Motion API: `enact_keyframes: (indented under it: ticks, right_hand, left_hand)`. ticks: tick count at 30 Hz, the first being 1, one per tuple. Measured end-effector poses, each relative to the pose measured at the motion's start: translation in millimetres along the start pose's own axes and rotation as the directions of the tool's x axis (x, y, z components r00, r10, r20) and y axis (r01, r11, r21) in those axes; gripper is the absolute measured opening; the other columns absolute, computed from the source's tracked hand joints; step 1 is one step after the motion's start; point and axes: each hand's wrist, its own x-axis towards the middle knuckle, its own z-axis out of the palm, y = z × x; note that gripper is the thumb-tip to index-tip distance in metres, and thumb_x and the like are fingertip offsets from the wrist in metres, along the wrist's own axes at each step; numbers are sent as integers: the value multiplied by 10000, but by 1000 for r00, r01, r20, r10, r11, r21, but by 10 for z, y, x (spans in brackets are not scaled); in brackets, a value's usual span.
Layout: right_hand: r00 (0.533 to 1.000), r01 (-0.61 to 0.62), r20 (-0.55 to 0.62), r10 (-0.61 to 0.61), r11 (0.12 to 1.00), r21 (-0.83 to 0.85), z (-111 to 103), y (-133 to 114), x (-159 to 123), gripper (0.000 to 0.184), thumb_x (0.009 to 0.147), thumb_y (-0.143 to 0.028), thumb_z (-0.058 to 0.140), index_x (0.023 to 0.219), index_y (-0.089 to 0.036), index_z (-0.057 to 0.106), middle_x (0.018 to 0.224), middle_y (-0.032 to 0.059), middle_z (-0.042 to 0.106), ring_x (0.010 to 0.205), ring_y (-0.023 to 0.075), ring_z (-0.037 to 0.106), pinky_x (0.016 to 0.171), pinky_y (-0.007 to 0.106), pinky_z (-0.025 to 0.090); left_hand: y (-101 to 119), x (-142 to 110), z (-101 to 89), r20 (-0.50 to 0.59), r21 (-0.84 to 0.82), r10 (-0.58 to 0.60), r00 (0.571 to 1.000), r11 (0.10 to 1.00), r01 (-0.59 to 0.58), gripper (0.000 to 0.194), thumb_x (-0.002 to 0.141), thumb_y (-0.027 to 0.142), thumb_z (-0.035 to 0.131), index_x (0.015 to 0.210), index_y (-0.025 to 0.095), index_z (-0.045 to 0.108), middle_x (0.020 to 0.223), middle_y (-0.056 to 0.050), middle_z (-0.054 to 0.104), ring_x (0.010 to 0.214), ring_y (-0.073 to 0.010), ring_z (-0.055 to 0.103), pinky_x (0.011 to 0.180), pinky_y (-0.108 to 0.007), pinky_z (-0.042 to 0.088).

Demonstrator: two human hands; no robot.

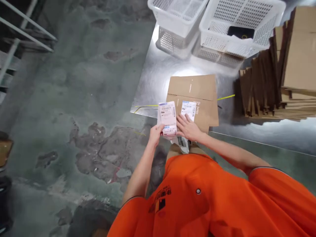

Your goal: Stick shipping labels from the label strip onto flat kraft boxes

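My left hand [156, 133] grips a stack of printed shipping labels [167, 115] at its lower left edge, thumb on top. The stack is held beside the left edge of a flattened cardboard box [191, 87], which lies on the metal table. A single white shipping label [188, 108] with barcodes sits on that cardboard. My right hand [189, 127] lies with its fingers spread over the label's lower part, its thumb reaching toward the stack. Some clear or whitish backing material [183, 144] hangs below the hands at the table edge.
White perforated plastic baskets [180, 18] stand at the back of the metal table [158, 79]; the right one [238, 46] holds a dark object. Stacked flat cardboard boxes [261, 82] rise at the right. A metal rack [27, 24] stands far left on the worn floor.
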Motion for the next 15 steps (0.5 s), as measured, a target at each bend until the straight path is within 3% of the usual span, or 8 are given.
enact_keyframes:
  ticks: [2,3,5,7,8,10,12,15]
  right_hand:
    - [1000,-16,-20,17,999,46,2,-29,-295,548,954,-473,403,1404,-161,422,1492,106,297,1421,276,166,1171,526,142]
    - [985,-140,-91,145,988,64,-39,14,-449,517,958,-448,392,1386,-162,441,1482,110,313,1415,280,187,1163,530,169]
    - [818,-481,-258,514,857,184,-185,162,-718,513,946,-417,407,1364,-124,451,1439,161,366,1371,308,285,1119,541,264]
    - [606,-645,-228,762,639,419,-395,308,-887,538,909,-417,462,1344,-100,455,1327,190,486,1234,316,464,1020,521,401]
    - [566,-641,-158,809,552,533,-525,364,-934,541,889,-419,488,1332,-109,465,1266,175,541,1146,303,536,964,495,456]
    - [603,-537,-74,794,474,698,-854,456,-995,523,865,-415,525,1306,-134,491,1188,123,602,1029,261,603,891,430,514]
    - [626,-397,-209,751,538,744,-1299,589,-1109,534,855,-423,555,1308,-147,497,1226,94,586,1069,238,589,922,389,508]
    - [514,-329,-540,667,734,594,-2134,1040,-1546,566,864,-447,569,1349,-171,476,1301,80,533,1162,230,533,977,368,471]
  left_hand:
    - [37,23,115,-8,40,23,1000,999,-22,380,572,402,773,771,87,695,694,-39,680,588,-131,586,555,-225,452]
    - [39,-25,155,-27,35,25,999,999,-24,361,576,387,771,761,86,696,692,-37,679,603,-136,592,569,-229,458]
    - [31,-205,212,-62,-22,22,998,999,-23,345,587,376,764,767,90,696,721,-41,688,643,-151,611,607,-250,484]
    - [29,-441,278,-84,-108,24,996,994,-33,321,586,360,768,770,108,692,751,-33,694,683,-160,626,660,-270,511]
    - [35,-562,328,-87,-148,34,996,988,-47,307,592,353,769,775,119,691,769,-26,698,704,-160,633,689,-275,521]
    - [59,-787,474,-83,-197,70,994,977,-85,287,606,343,768,792,137,692,806,-15,708,739,-159,644,725,-273,533]
    - [85,-975,678,-47,-234,93,995,967,-102,297,612,346,771,819,148,693,844,-15,716,754,-158,653,733,-270,543]
    - [91,-1184,1042,36,-265,102,994,960,-89,331,582,348,800,830,157,693,857,-16,718,747,-151,656,727,-262,548]
